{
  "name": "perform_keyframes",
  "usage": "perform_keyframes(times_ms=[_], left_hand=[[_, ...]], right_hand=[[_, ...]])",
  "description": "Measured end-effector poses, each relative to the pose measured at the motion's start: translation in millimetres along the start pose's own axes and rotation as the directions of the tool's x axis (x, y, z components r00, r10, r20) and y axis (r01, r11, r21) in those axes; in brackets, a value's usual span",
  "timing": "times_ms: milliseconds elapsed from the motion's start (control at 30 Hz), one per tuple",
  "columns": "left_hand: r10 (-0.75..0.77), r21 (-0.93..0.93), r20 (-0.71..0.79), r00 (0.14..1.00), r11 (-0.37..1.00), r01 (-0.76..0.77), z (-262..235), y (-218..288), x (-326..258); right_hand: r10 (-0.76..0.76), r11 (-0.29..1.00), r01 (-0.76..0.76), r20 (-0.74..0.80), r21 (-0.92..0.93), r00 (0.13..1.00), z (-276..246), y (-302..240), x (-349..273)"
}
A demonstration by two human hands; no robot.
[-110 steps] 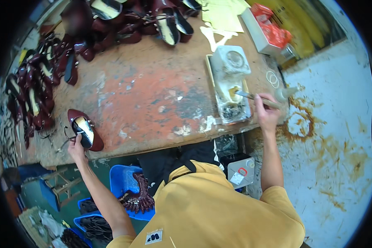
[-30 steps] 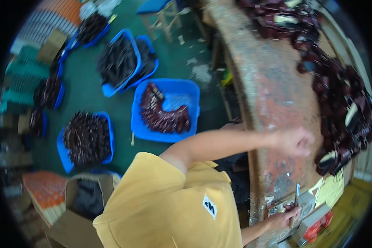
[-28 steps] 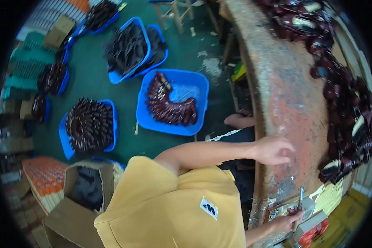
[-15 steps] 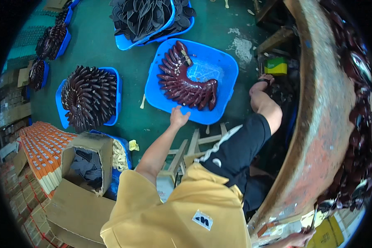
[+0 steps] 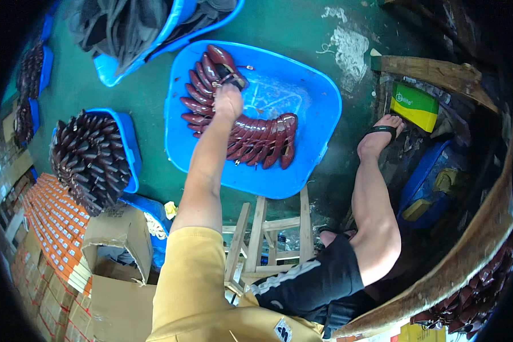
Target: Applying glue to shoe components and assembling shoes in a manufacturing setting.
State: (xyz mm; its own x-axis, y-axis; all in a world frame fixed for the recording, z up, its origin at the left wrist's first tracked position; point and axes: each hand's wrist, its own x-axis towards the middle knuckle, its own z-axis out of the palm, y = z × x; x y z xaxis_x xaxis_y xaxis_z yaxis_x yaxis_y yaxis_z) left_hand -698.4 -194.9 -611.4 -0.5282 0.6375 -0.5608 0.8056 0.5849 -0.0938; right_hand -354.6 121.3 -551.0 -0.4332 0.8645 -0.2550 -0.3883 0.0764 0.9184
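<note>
My left hand [image 5: 228,102] reaches down into a blue plastic tub [image 5: 320,142] on the floor. Its fingers close at the opening of a glossy dark red shoe [image 5: 221,58], at the upper left end of a curved row; the fingertips are partly hidden. More dark red shoes [image 5: 262,134] lie side by side in that row, overlapping and bending round to the tub's lower right. A small pale tag [image 5: 248,67] shows beside the held shoe. My right hand is outside the picture.
Another blue tub [image 5: 132,151] heaped with dark shoes stands left; a tub of dark grey flat pieces [image 5: 119,28] stands beyond. Nearby are a wooden stool [image 5: 276,225], an open cardboard box [image 5: 117,233], stacked orange boxes [image 5: 57,214], a green-yellow box [image 5: 414,108] and a curved table edge [image 5: 467,256].
My left hand has moved from the tub's near rim to the shoe at the row's far end. My right hand has left the picture. The view has shifted closer to the tub.
</note>
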Motion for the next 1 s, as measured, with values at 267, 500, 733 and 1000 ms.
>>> perform_keyframes(times_ms=[267, 500, 733, 1000], left_hand=[[0.062, 0.134, 0.036, 0.997, 0.989, -0.066, 55, -22, 29], [0.128, 0.435, 0.088, 0.988, 0.887, -0.153, 56, -45, 42], [0.104, 0.173, 0.228, 0.968, 0.974, -0.145, 14, -15, 6], [0.166, 0.563, 0.496, 0.852, 0.685, -0.462, 21, -34, -59]], right_hand=[[-0.098, 0.72, 0.136, 0.095, -0.681, 0.991, -27, -63, -19], [-0.145, 0.722, 0.054, 0.075, 0.69, 0.987, -44, 2, -6], [-0.214, 0.691, 0.074, 0.105, 0.719, 0.971, -31, 1, 0], [-0.182, 0.748, 0.108, 0.046, 0.655, 0.982, -54, -5, -14]])
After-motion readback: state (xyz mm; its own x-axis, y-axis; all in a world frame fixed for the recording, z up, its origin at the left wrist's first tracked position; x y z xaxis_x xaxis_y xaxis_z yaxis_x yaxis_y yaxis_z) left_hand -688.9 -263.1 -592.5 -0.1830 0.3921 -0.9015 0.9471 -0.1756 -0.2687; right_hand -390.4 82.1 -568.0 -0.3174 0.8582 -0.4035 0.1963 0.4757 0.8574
